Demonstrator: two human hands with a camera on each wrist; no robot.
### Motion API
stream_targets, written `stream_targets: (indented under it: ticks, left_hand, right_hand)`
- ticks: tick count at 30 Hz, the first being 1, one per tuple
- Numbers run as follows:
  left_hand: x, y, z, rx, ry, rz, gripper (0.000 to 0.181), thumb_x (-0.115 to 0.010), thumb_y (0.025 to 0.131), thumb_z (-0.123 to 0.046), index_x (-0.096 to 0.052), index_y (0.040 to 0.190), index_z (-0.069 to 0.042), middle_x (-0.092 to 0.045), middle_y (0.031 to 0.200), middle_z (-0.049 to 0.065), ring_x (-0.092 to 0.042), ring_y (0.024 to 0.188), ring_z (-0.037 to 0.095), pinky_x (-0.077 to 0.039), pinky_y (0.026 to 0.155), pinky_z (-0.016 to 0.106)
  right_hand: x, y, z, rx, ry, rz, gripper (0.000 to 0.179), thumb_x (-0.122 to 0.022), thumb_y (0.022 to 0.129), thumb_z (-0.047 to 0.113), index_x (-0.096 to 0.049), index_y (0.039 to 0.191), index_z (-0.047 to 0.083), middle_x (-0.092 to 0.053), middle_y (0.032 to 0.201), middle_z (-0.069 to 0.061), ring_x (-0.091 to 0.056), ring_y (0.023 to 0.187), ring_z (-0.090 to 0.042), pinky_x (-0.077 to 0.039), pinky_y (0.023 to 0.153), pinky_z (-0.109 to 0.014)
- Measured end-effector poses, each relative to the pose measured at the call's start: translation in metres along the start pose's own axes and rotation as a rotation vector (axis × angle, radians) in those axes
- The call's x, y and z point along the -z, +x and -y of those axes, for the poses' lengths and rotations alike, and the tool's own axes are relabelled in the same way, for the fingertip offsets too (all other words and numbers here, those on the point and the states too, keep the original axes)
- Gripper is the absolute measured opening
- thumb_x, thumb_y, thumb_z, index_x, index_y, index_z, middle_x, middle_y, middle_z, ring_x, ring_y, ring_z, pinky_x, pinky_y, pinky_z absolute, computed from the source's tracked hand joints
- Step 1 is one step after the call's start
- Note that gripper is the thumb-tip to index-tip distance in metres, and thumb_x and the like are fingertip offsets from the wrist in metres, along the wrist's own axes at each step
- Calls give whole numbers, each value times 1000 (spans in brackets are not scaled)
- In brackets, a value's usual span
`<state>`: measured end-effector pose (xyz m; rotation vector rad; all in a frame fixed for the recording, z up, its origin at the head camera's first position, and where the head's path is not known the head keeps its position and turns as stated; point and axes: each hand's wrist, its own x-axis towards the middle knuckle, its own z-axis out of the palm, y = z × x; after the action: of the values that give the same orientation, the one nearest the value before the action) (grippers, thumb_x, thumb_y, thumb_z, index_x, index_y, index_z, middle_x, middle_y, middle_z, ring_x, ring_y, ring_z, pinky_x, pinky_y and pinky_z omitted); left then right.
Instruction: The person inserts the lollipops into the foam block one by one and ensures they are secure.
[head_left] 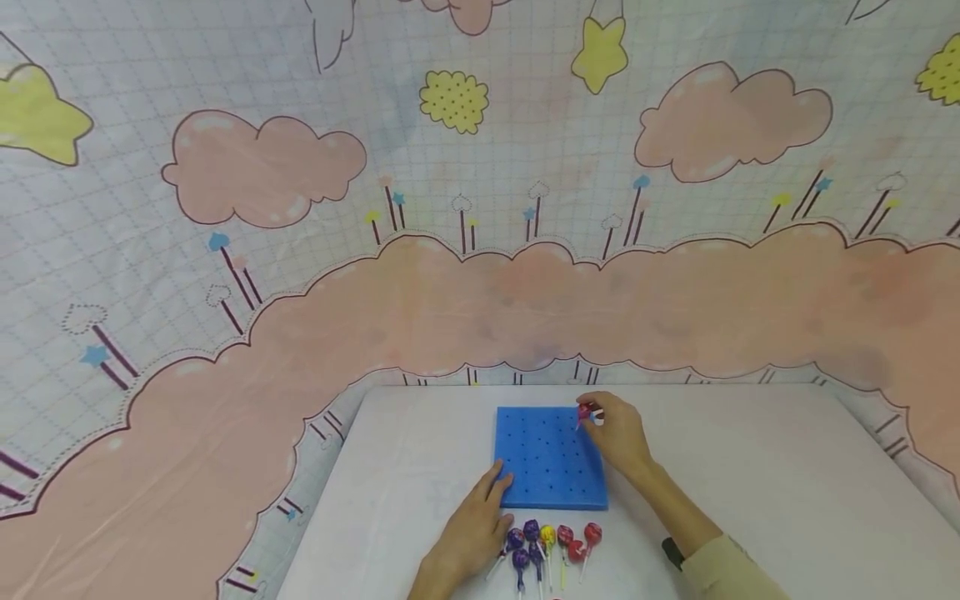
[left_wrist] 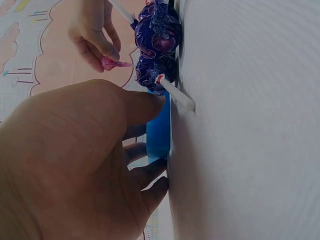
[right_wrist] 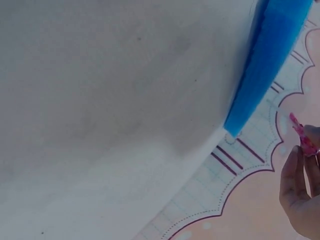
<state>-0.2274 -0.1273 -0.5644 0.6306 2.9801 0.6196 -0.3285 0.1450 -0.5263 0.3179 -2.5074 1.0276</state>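
Note:
A blue foam board (head_left: 547, 458) with rows of small holes lies flat. My right hand (head_left: 621, 432) pinches a pink-wrapped lollipop (head_left: 583, 411) over the board's far right corner. Its wrapper end points down toward the holes, and the right wrist view shows the pink lollipop (right_wrist: 307, 142) between thumb and fingertips. At the near left corner, my left hand (head_left: 471, 529) rests its fingers along the board's edge, fingers relaxed. Purple-wrapped lollipops (left_wrist: 157, 37) lie right beside the left thumb.
Several lollipops lie in front of the board, among them a yellow one (head_left: 548, 535) and a red one (head_left: 592, 533), sticks toward me. Everything lies on a white table (head_left: 750, 467). Behind hangs a cloth backdrop (head_left: 480, 317) printed with clouds and stars.

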Motion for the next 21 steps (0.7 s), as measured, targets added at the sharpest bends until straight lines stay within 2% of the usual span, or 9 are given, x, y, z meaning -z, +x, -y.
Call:
stream_targets:
  ticks: [9, 21]
  left_hand:
    - [0, -2, -1, 8, -3, 3, 59, -60, 106, -26, -42, 159, -7, -26, 170, 13, -35, 153, 34, -38, 121, 50]
    - [-3, 0, 1, 0, 2, -8, 59, -59, 107, -27, -41, 159, -7, -25, 171, 13, -35, 153, 34, -38, 121, 50]
  right_hand:
    - [-1, 7, 2, -19, -20, 30, 31, -79, 91, 1, -72, 120, 5, -74, 110, -12, -71, 102, -30, -63, 88, -48]
    - [-8, 16, 0, -18, 6, 22, 27, -77, 91, 0, -73, 118, 5, -74, 110, -14, -71, 104, -34, -63, 90, -48]
